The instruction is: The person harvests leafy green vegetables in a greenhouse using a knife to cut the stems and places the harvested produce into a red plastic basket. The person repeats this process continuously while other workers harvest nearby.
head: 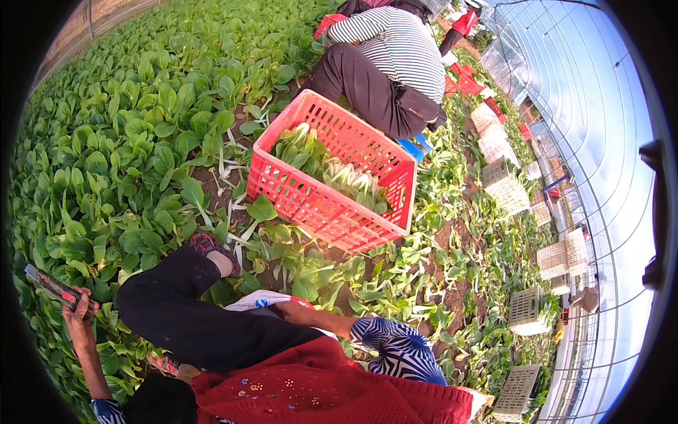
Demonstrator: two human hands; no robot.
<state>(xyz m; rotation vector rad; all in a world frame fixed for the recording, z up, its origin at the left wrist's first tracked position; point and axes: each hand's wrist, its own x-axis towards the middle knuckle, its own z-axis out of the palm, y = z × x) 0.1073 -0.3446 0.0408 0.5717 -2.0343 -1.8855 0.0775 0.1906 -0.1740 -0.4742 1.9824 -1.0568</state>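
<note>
At the lower left, my left hand (80,308) grips a flat dark smartphone (57,290) by its near end, held above the leafy greens. My right hand (291,312) reaches into or behind a white plastic bag (249,302) with blue and red print, beside my bent knee; its fingers are hidden. Before me stands a red slatted plastic crate (323,212), tilted in view. Inside it lie bunches of green leafy vegetables (302,151), like bok choy, some with their pale stem ends up.
A person in a striped top (402,47) crouches just beyond the crate, over a blue stool (416,147). Dense growing greens (106,148) fill the left side. Loose cut leaves (312,273) litter the soil. White crates (506,188) line the right, near the greenhouse frame (609,212).
</note>
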